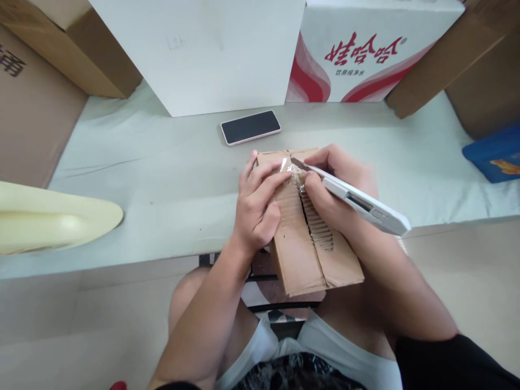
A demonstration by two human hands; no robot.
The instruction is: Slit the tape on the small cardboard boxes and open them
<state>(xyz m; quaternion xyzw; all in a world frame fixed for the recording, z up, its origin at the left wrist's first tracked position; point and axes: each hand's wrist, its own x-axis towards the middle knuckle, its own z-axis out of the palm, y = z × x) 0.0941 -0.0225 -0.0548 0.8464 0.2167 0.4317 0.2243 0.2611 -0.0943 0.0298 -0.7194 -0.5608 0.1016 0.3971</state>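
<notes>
A brown cardboard box point(293, 244) projects over the table's near edge, with a torn strip of corrugation beside its top seam. My left hand point(258, 208) holds the box at its far left side, fingers across the top by a shiny piece of clear tape point(286, 165). In my right hand point(335, 192) is a white utility knife point(368, 208), gripped between thumb and fingers. Its blade point(298, 163) is out, and the tip is at the tape near the far end of the seam; whether it has cut in, I cannot tell.
A phone point(251, 128) lies beyond the box on the pale table cover point(174, 211). Large white cartons point(227, 59) and brown boxes point(103, 51) line the back. A yellow object point(60, 216) is at left, a blue one point(493, 154) at right.
</notes>
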